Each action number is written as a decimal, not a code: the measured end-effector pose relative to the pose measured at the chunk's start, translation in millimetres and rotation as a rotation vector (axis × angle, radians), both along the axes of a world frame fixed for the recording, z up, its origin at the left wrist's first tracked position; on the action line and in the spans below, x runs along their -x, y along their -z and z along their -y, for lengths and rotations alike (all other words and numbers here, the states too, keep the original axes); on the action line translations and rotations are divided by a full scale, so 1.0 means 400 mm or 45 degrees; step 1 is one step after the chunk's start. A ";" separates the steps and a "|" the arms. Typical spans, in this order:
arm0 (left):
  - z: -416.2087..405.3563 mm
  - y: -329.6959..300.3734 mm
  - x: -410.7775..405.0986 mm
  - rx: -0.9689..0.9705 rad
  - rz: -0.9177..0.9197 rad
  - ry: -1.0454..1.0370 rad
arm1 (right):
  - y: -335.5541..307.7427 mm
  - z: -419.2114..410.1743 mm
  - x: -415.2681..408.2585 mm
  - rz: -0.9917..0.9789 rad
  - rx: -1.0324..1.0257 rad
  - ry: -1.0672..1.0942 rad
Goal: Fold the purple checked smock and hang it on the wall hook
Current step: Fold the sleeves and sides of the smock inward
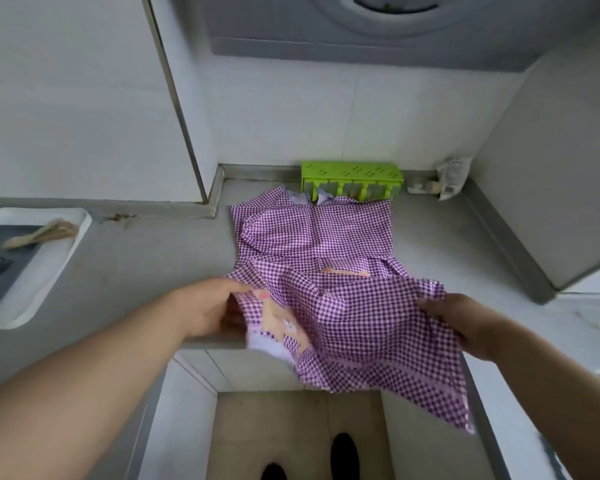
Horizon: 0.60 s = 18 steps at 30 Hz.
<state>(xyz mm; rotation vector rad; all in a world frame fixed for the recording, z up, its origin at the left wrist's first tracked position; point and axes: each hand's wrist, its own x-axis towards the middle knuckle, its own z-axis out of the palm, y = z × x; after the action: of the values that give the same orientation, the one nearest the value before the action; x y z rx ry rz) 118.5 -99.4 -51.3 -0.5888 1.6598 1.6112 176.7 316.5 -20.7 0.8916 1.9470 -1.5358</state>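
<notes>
Smock point(329, 271) in purple check is spread over the grey desk point(136, 258), its upper half laid flat on the surface and its collar end reaching a green perforated box point(352, 180) that stands against the back wall. The lower half is lifted off the desk and is draped past the front edge, so that a corner hangs down over the floor gap. A pale patch with a cartoon print is seen on the raised part near the left side.

The left hand point(208, 308) is held at the desk's front edge, and the left border of the cloth is pinched in its grip between thumb and fingers. The right hand point(461, 323) is held at the opposite border, where the fabric is gripped with curled fingers; the fingertips themselves are hidden under the cloth.

A white tray point(71, 244) is set at the far left of the desk, with a dark insert and a bundle of wooden chopsticks point(42, 233) laid in it. A crumpled packet point(452, 178) is propped in the back right corner. A grey hood point(378, 26) is mounted above. Two dark shoes point(343, 452) are visible on the tan floor below.
</notes>
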 end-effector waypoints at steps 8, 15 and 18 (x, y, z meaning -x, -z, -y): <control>-0.017 -0.005 0.065 0.262 -0.381 -0.673 | -0.007 0.047 0.009 -0.252 -0.323 0.297; -0.026 -0.072 0.063 -0.226 -0.459 -0.298 | -0.110 0.103 -0.006 -0.483 0.029 0.113; -0.017 -0.078 0.073 0.423 -0.860 0.260 | -0.105 0.098 0.001 -0.615 -0.298 -0.330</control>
<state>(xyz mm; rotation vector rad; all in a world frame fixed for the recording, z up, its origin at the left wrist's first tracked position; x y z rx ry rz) 89.3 -92.5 -20.2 -0.0025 2.4190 1.4755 176.5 277.4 21.4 0.3430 2.5085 -1.4832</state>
